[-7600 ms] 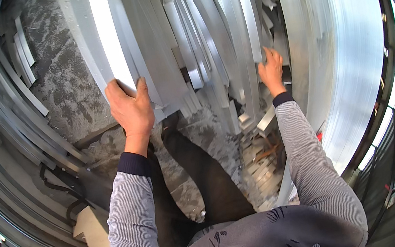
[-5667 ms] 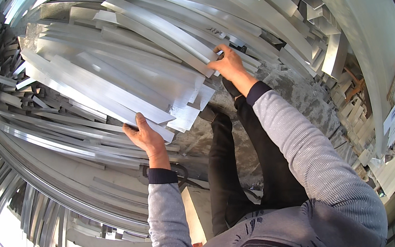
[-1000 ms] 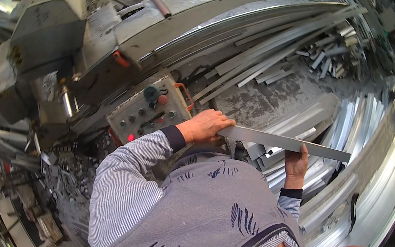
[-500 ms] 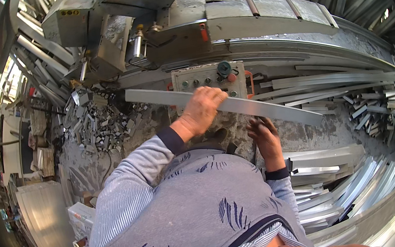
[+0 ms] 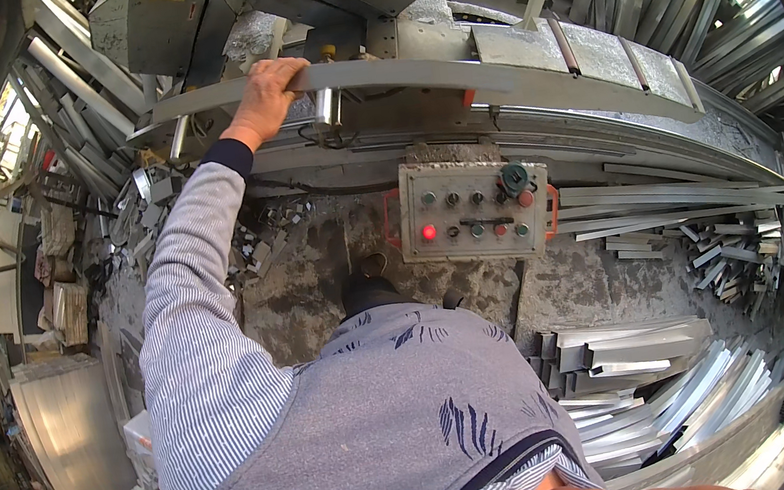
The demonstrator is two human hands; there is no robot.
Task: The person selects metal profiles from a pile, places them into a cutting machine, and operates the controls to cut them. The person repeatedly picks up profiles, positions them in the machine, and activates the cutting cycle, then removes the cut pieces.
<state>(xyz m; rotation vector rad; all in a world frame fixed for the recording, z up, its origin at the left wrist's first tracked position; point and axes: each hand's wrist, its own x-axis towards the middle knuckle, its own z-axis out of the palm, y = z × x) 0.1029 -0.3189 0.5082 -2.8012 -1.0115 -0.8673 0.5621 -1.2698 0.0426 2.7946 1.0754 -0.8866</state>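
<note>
My left hand (image 5: 269,97) is closed over a long, silvery metal profile (image 5: 388,72), gripping it left of its middle. The profile lies crosswise at the front of the cutting machine (image 5: 318,0), above a shiny metal cylinder (image 5: 328,107). Whether it rests on the machine's bed I cannot tell. Its right end overlaps the front face of the long machine bed (image 5: 570,85). My right hand is out of sight.
A control box (image 5: 464,190) with a lit red button and orange handles stands in front of the machine. Metal offcuts (image 5: 262,248) litter the floor at left. Long profiles (image 5: 676,195) and short pieces (image 5: 734,257) lie at right. Stacked profiles (image 5: 628,352) are beside my body.
My left hand has carried the profile forward and left, from above the control box to the machine. My right hand has left the view. A red button on the box now shows lit.
</note>
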